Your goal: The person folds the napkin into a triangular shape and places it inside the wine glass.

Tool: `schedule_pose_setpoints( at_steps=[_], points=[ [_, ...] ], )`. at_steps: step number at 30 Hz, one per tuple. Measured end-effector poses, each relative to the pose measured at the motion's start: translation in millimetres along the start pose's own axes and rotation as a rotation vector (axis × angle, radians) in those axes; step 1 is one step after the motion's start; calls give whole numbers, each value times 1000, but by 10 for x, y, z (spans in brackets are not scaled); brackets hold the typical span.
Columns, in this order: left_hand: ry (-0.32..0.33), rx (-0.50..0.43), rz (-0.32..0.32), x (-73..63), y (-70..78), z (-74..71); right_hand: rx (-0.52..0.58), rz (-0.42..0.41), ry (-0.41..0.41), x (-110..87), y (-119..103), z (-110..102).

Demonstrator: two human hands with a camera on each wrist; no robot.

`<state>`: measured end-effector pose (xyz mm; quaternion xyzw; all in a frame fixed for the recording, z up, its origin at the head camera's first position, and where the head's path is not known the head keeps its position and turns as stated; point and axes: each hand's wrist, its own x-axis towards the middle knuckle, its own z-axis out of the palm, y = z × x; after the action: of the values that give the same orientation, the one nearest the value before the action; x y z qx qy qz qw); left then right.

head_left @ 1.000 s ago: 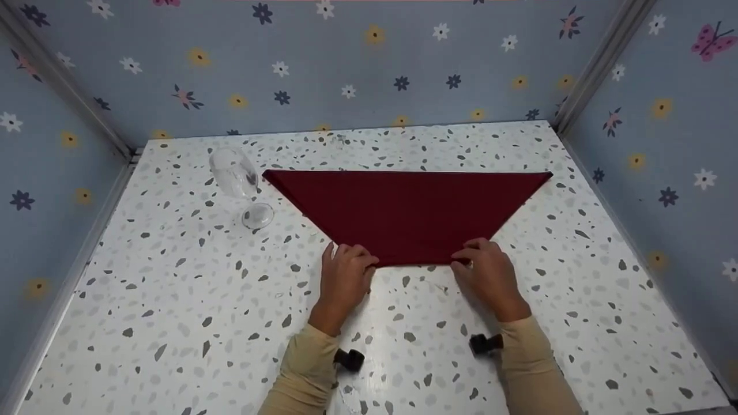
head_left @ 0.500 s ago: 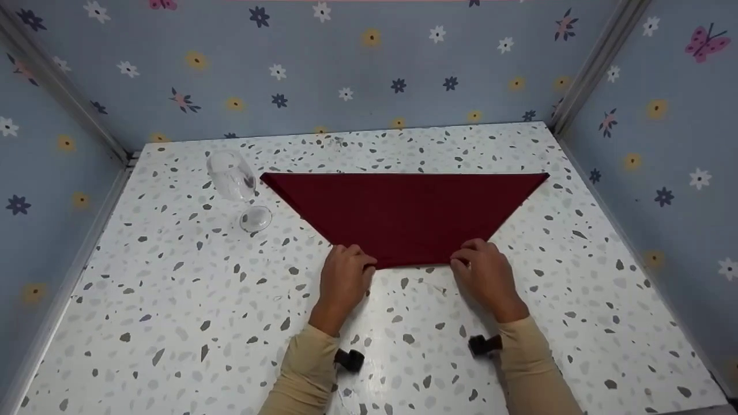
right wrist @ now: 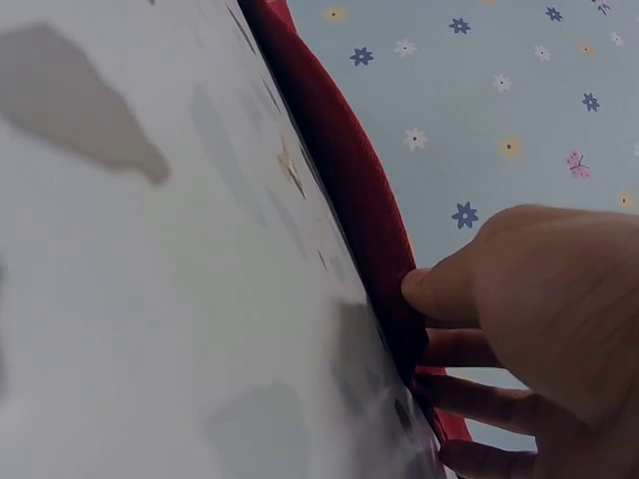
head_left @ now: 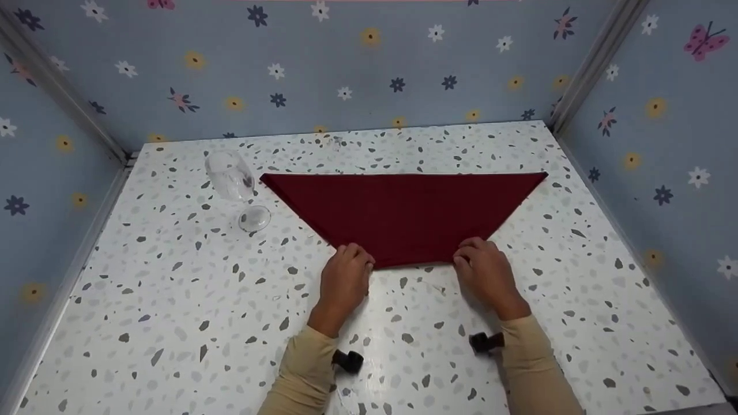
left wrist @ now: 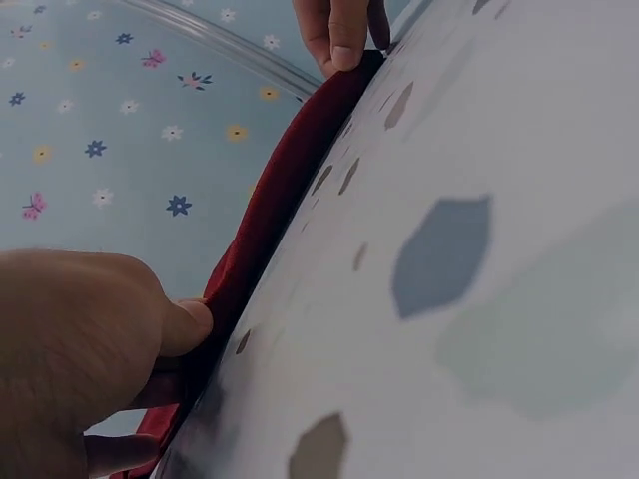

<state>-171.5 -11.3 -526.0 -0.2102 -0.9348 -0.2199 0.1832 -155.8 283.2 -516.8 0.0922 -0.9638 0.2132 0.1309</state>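
Note:
A dark red cloth napkin [head_left: 403, 213] lies folded into a trapezoid, its long straight edge at the far side and its short edge towards me. My left hand [head_left: 344, 282] pinches the left end of that short edge between thumb and fingers. At the right end, my right hand [head_left: 487, 276] pinches the same near edge. In the left wrist view the folded edge of the napkin [left wrist: 290, 180] runs between both hands, close over the tabletop. The right wrist view has the thumb on top of the napkin [right wrist: 359, 190] and the fingers beneath its fold.
A clear stemmed glass [head_left: 230, 176] lies on its side at the back left, its round foot pointing towards me. The speckled white table [head_left: 173, 300] is bounded by flower-patterned walls [head_left: 369, 63] at the back and sides. A small black device [head_left: 349, 362] sits at each wrist.
The napkin and both hands stay nearly in place. My right hand's fingertips have shifted slightly to the right along the near edge, and the left fingers have curled in a little more.

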Motion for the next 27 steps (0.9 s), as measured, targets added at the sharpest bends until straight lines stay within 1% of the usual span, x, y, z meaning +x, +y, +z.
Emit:
schedule_pose_setpoints(
  at_steps=[5, 10, 13, 15, 17, 19, 23, 27],
  points=[
    [21, 22, 12, -13, 3, 4, 58, 33, -14, 10, 9, -19],
    [62, 10, 30, -11, 3, -3, 113, 60, 31, 21, -5, -36],
    [83, -8, 36, -5, -7, 5, 130, 43, 66, 26, 3, -32],
    [90, -24, 34, -2, -14, 8, 136, 20, 71, 28, 9, -24],
    [92, -37, 28, 0, -19, 8, 139, -6, 56, 28, 16, -17],
    [92, -39, 23, 1, -20, 8, 151, -12, 27, 22, 18, -12],
    [91, -28, 24, 1, -17, 10, 180, 18, -30, 3, 25, -2],
    [89, -16, 25, -3, -9, 8, 202, 42, -53, 0, 33, 9]
  ],
)
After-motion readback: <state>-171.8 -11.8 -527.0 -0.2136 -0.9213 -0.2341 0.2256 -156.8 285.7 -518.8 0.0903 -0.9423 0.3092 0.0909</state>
